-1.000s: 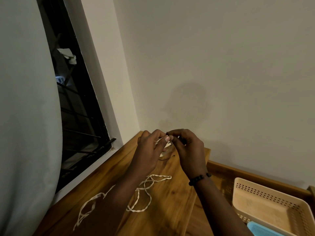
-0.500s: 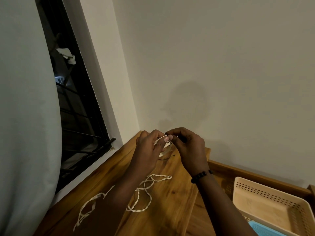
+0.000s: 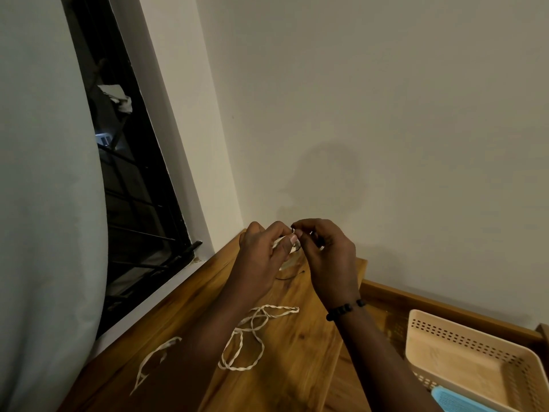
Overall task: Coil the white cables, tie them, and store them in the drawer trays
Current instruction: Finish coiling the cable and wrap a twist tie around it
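A pale wall (image 3: pixel 386 99) fills the upper right of the frame, and a light curtain (image 3: pixel 44 188) hangs down the left edge beside a dark barred window (image 3: pixel 133 188). The wooden surface (image 3: pixel 297 352) runs from the bottom centre up toward the room's corner. At the lower right sits a beige perforated tray (image 3: pixel 463 349), with the corner of a blue tray (image 3: pixel 454 401) just in front of it at the bottom edge. On the surface, at lower centre, a loose white twisted cable (image 3: pixel 252 337) lies in open loops, and another white cable (image 3: pixel 154 355) lies to its left, partly hidden by the forearm. In the middle of the frame both hands meet above the surface: the left hand (image 3: pixel 261 263) grips a small coiled white cable (image 3: pixel 286 257), while the right hand (image 3: pixel 329 257), a dark beaded bracelet (image 3: pixel 344 308) on its wrist, pinches a thin dark tie (image 3: pixel 294 231) at the top of that coil. A dark strand hangs below the coil toward the surface.
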